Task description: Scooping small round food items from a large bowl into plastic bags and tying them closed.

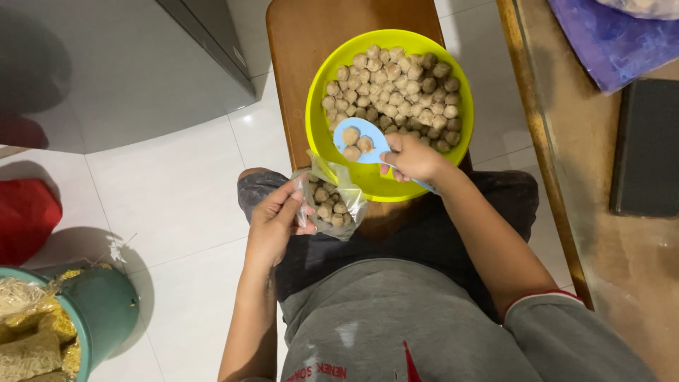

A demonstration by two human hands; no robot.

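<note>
The left hand (272,223) pinches the mouth of a clear plastic bag (332,198) part-filled with meatballs, held over the lap. Just up and right, the right hand (414,157) closes on a blue spoon (361,139) carrying three meatballs (357,143), its bowl pointing left over the lime-green bowl (318,127) rim, above the bag.

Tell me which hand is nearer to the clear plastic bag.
Left. The left hand pinches the clear plastic bag at its open edge. The right hand is above the bag, holding a blue spoon over the green bowl.
</note>
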